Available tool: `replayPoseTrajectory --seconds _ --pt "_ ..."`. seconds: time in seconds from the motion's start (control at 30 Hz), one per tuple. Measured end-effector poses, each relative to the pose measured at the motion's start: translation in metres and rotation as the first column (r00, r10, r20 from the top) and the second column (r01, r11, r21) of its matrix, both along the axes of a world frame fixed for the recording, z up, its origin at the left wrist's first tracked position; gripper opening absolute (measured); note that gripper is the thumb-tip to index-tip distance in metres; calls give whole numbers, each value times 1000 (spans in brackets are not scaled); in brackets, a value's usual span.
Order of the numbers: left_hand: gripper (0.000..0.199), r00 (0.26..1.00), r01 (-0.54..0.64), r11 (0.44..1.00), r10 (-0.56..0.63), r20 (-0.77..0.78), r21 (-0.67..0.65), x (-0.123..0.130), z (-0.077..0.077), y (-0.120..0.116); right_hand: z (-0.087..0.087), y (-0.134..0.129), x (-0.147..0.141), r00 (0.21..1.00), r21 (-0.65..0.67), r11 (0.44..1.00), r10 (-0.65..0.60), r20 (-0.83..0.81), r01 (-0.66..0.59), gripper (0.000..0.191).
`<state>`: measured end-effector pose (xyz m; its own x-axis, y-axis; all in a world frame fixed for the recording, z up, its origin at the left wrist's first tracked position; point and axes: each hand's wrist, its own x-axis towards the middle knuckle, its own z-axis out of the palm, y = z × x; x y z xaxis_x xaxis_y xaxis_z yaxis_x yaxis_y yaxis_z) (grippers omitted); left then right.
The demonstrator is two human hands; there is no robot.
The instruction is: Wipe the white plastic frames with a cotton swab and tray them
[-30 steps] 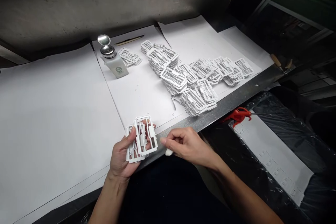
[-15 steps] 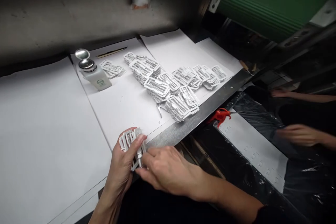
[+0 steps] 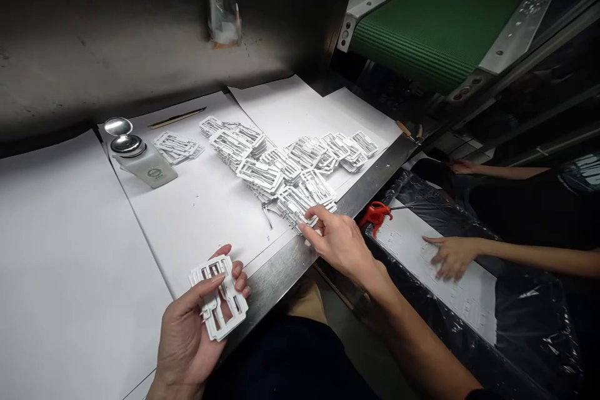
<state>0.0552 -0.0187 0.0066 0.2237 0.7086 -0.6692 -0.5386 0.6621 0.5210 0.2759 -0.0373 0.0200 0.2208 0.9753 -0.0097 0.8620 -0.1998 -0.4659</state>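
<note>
My left hand is closed round a small stack of thin white slotted plastic frames, thumb across the top. My right hand touches the near edge of a heap of similar white frames on the paper-covered table. Its thumb and index finger are bent close together there; a bit of white shows under the thumb, and what they hold is hard to make out. Tweezers lie beside the heap, tips out. A smaller group of frames lies by a pump bottle with its lid up.
A thin pointed tool lies at the back. Past the table's metal edge, a red-handled tool rests by a plastic-lined box. A co-worker's hand is over white sheets there. A green conveyor stands at upper right.
My right hand has left the stack in my left hand and moved right to the heap. My left hand has turned, showing the frames flat. The view has shifted; the co-worker's hand is over the sheets.
</note>
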Motion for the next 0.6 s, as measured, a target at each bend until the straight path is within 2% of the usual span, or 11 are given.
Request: replayPoseTrajectory --seconds 0.1,0.23,0.37,0.47,0.53,0.6 --pt "40 999 18 1000 -17 35 -11 0 -2 0 -3 4 -1 997 20 1000 5 78 -7 15" --pt "30 999 37 997 -35 27 -67 0 -4 -1 -4 7 2 996 35 999 17 87 -20 14" --pt "32 994 83 996 -81 69 -25 3 -5 -2 4 3 6 999 62 997 -34 -19 35 16" --pt "37 994 105 995 -105 6 4 12 -4 -1 14 -11 0 987 110 989 -81 -138 97 16" --pt "39 992 118 991 -115 -48 61 21 -2 0 18 -24 -13 978 126 990 -39 -203 65 14" --pt "40 992 119 984 -113 -49 136 29 -1 -1 19 -34 -31 962 109 992 83 -260 -56 14"
